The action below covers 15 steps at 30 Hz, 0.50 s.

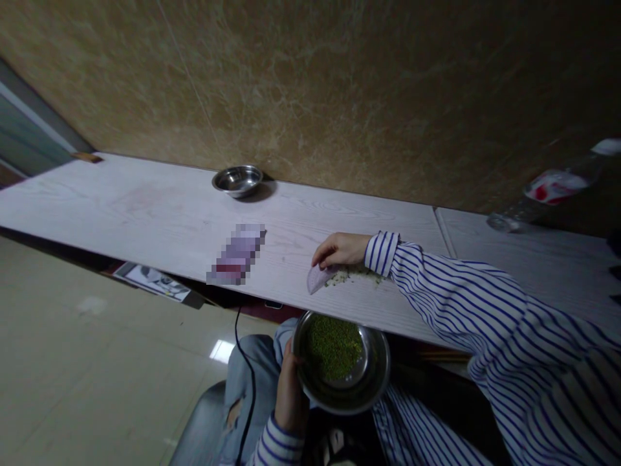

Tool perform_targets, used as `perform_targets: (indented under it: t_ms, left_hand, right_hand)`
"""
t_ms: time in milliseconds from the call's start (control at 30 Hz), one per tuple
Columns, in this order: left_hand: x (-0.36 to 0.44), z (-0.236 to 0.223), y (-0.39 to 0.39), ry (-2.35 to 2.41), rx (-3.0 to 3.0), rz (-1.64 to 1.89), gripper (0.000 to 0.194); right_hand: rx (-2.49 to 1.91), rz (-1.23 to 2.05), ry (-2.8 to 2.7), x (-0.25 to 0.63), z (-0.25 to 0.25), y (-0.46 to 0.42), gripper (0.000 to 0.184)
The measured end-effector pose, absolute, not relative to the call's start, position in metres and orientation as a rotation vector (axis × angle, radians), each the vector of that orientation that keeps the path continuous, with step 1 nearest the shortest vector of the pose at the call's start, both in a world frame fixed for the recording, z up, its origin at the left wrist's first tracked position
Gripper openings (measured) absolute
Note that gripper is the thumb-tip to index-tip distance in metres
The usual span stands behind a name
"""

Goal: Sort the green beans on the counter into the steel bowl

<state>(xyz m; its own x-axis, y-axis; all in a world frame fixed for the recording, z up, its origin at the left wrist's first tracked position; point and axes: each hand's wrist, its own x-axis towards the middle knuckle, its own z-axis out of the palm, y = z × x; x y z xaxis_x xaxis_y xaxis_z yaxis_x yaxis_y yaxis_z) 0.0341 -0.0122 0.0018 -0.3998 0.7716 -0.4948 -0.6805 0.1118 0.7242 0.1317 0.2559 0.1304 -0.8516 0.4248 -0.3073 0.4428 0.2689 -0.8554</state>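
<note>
My left hand (290,388) is closed on the rim and side of a steel bowl (381,369), tipped under the table's front edge above my lap. Small green beans, probably mung beans (337,349), lie in it toward its upper left. Over the table, my right hand (339,249) pinches a thin, pale pinkish dough scraper (317,278), its curved edge against the tabletop. Beside the scraper is a spread of whitish grains with greenish bits (342,277), partly hidden beneath my hand and wrist.
A second steel bowl (237,181) sits near the wall. A blurred-out flat object, perhaps a phone (237,255), lies left of my right hand. At the right stands a tilted-looking clear plastic bottle (553,188). A black cable (252,382) hangs over my leg.
</note>
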Motion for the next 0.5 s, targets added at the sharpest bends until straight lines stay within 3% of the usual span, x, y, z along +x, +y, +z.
perform_targets:
  t_ms: [233, 500]
  left_hand:
    - [0.036, 0.000, -0.013, 1.179, 0.144, 1.552, 0.038]
    - [0.037, 0.004, -0.015, 1.118, 0.126, 1.551, 0.043]
  right_hand:
    - [0.920, -1.551, 2.595, 0.159, 0.145, 0.249, 0.025]
    - [1.342, -0.976, 3.047, 0.195, 0.137, 0.220, 0.029]
